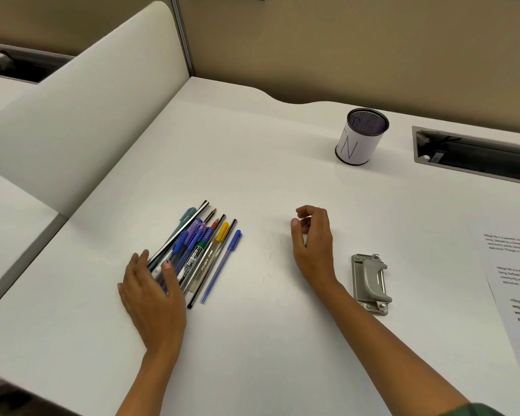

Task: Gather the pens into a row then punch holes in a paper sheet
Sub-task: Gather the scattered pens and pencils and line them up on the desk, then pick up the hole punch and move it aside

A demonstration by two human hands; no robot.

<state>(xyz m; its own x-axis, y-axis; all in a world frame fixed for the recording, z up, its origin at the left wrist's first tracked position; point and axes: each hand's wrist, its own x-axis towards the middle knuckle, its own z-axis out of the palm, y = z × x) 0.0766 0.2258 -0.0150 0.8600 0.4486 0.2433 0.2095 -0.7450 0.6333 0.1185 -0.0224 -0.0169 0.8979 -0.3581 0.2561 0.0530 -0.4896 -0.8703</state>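
A: Where do the pens (198,253) lie, and which way do they run?

B: Bunched toward the left edge of the desk (252,355), partly overlapping; their long axes slant, near ends toward the front edge, tips toward the far right; a blue pen (222,265) lies along the bunch's right side, slightly apart.

A: And the hands?

B: The left hand (153,295) lies flat over the near ends, fingers straight, pressing rather than clasping; the right hand (312,244) sits right of the bunch, fingers loosely curled, holding nothing.

A: Which hand suits what comes next?

B: I judge the left evens the row, being on it already; the right is nearer the hole punch (371,283), just beside its wrist, long axis front to back; the paper sheet (517,289) lies beyond, at the right edge, partly out of view.
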